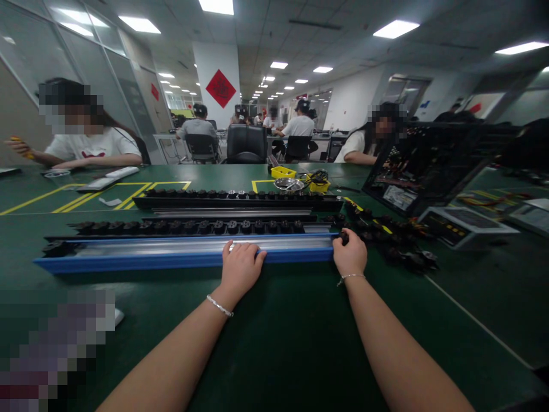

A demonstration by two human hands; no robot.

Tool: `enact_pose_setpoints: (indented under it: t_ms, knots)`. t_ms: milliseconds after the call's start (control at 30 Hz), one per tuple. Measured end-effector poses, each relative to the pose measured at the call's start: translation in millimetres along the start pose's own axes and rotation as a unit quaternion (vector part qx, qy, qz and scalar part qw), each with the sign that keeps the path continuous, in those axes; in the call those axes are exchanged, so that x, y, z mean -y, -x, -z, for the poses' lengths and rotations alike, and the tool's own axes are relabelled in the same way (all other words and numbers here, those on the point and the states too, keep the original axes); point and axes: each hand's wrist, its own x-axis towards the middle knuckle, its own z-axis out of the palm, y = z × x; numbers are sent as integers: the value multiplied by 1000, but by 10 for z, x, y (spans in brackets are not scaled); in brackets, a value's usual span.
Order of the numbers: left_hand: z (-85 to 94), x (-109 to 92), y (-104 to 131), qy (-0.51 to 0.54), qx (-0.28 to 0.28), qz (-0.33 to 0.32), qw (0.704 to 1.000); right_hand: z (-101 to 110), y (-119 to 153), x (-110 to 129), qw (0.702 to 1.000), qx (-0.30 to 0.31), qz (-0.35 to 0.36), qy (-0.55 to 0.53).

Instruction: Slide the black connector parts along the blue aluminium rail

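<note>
**While the right hand pinches a black knob, the left hand lies over a blue channel**

As the head view shows, the blue channel lies crosswise on the green bench, directly before the person, with a shiny metal strip along its inside. At its right end, the grip of the right hand is clamped on the black knob, thumb and fingers together around it. Near the middle, the left hand rests across the channel's near wall, its fingers bent inward; whether that grip is clamped or merely resting cannot be told. Each wrist wears a bracelet. A dark part sits inside the channel's left end.

Just behind the channel stands a row of black knobs; farther back, a black rail bears a second row along its top. To the right of the right hand, loose black parts lie in a heap, and beside them are a metal box and an open, tilted computer case. Beyond the rear rail, a metal bowl stands near yellow trays.

Two co-workers sit across the bench, one at the left, the other partly behind the computer case.
</note>
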Motion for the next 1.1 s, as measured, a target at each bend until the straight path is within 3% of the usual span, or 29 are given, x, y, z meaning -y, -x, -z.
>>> enact_pose_setpoints:
  t_ms: [700, 1100]
  knots:
    - [16, -4, -5, -2, 10, 0, 1000, 26, -48, -52, 993, -28, -76, -86]
    - [8, -2, 8, 2, 4, 0, 1000, 53, -89, -114, 993, -42, -69, -85]
